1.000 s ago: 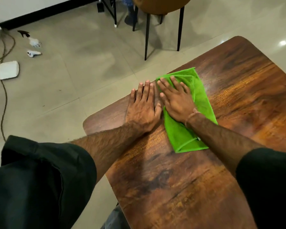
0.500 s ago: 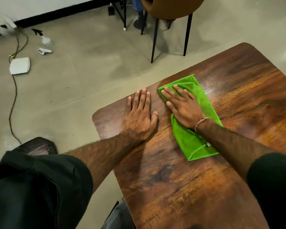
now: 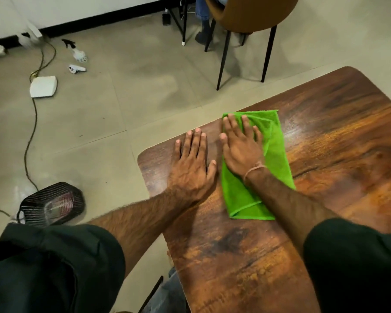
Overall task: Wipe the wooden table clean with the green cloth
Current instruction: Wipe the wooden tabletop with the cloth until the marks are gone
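- Just now the right grip (image 3: 239,150) has swung round on the green cloth (image 3: 278,159): half a second ago its fingers slanted toward the left grip (image 3: 191,168), and now they point straight away from the person, up at the cloth's far corner.
- The cloth has turned with it and closed on the left grip, whose thumb now lies just beside the cloth's edge. A moment back, bare wood showed between them.
- Judged from this, a wiping stroke along the far edge of the tabletop (image 3: 325,199) is under way. The wide stretch of wood to the right of the right grip looks not yet covered.
- Right grip: released and flat, fingers straight and slightly spread, pressing the folded cloth down. Nothing curls round it.
- Left grip: likewise flat and released, palm on bare wood, holding nothing and seemingly bracing.
- The cloth lies under the right grip, reaching from its fingertips at the tabletop's far edge back past the wrist and beneath the forearm.
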